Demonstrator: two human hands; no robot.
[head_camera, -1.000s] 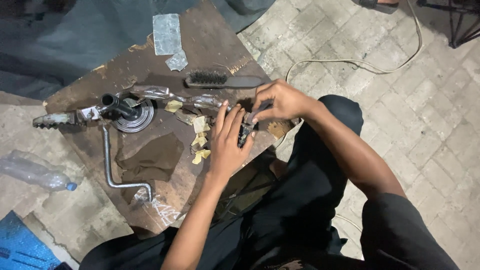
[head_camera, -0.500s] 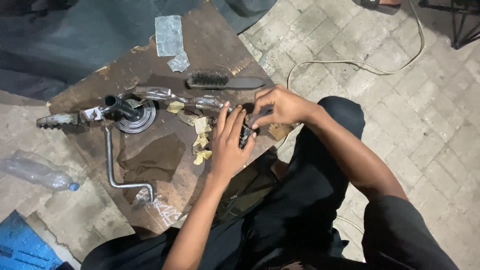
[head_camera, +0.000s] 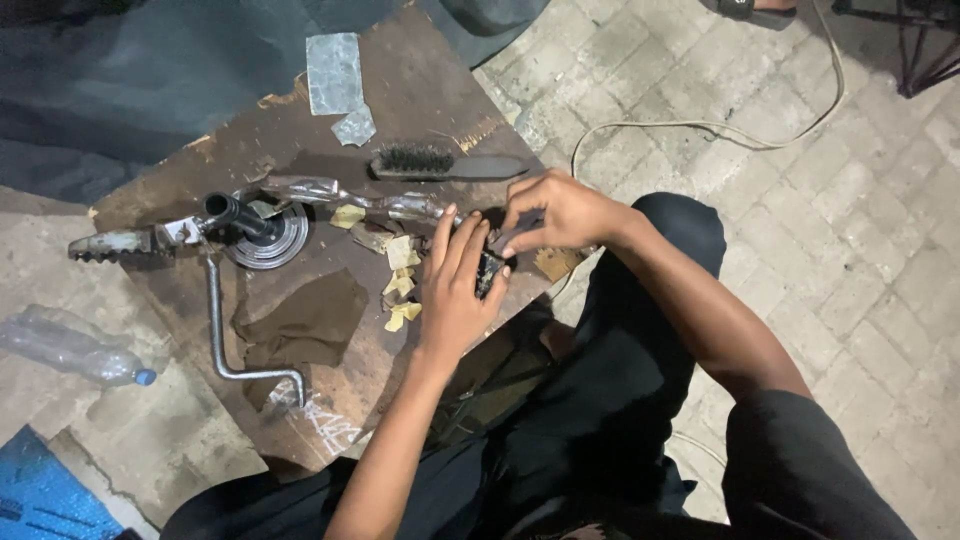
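Note:
My left hand (head_camera: 455, 295) lies on the near edge of a brown wooden board (head_camera: 300, 150), fingers stretched flat beside a small dark metal part (head_camera: 488, 272). My right hand (head_camera: 560, 212) reaches in from the right and pinches the top of that same part with its fingertips. The part is mostly hidden between the two hands. Scraps of yellowish paper (head_camera: 400, 285) lie just left of my left hand.
On the board lie a wire brush (head_camera: 445, 165), a crumpled plastic wrapper (head_camera: 340, 192), a round metal disc with a black shaft (head_camera: 255, 230), a toothed foot peg (head_camera: 115, 243), a bent steel rod (head_camera: 225, 345) and a brown rag (head_camera: 300, 325). A plastic bottle (head_camera: 65, 350) lies left; a cable (head_camera: 700, 125) crosses the paving.
My right hand has shifted slightly over the small part, and my left fingers have stretched out flatter beside it. The things on the board have not moved.

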